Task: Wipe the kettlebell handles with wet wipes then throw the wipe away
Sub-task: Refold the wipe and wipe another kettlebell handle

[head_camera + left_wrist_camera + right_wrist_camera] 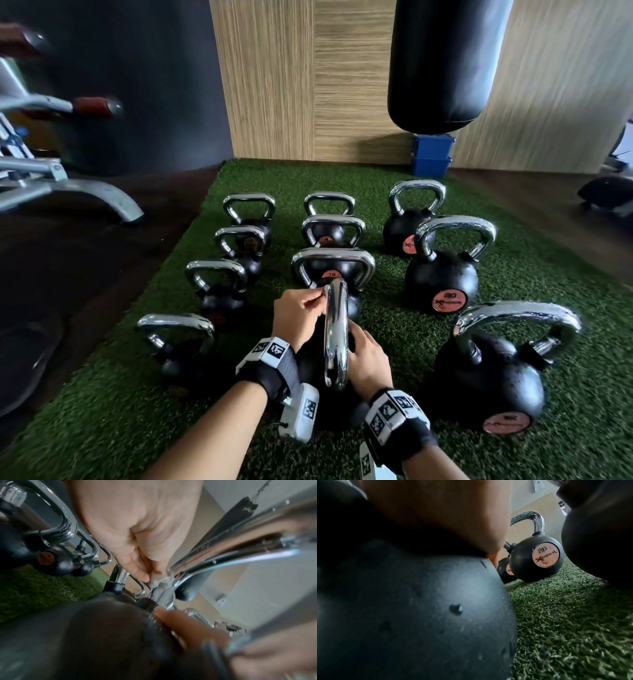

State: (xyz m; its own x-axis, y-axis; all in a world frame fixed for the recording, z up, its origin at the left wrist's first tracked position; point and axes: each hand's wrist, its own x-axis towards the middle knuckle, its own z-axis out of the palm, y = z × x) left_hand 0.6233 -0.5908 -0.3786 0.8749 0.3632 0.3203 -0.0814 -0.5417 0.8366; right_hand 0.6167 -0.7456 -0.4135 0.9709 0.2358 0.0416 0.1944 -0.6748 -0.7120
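The nearest middle kettlebell (329,394) stands on green turf, its chrome handle (337,335) edge-on to me. My left hand (301,315) pinches a small pale wet wipe (163,582) against the far end of that handle (240,545), on its left side. My right hand (366,356) lies on the right side of the same kettlebell's black body (419,615), fingers tucked in under the handle. In the right wrist view only the palm (436,513) shows, and the fingertips are hidden.
Several more chrome-handled kettlebells stand in rows on the turf (565,394), including a big one (493,373) close on the right and a 20 kg one (537,559). A black punching bag (445,61) hangs ahead above a blue box (433,154). A metal bench frame (68,185) is at left.
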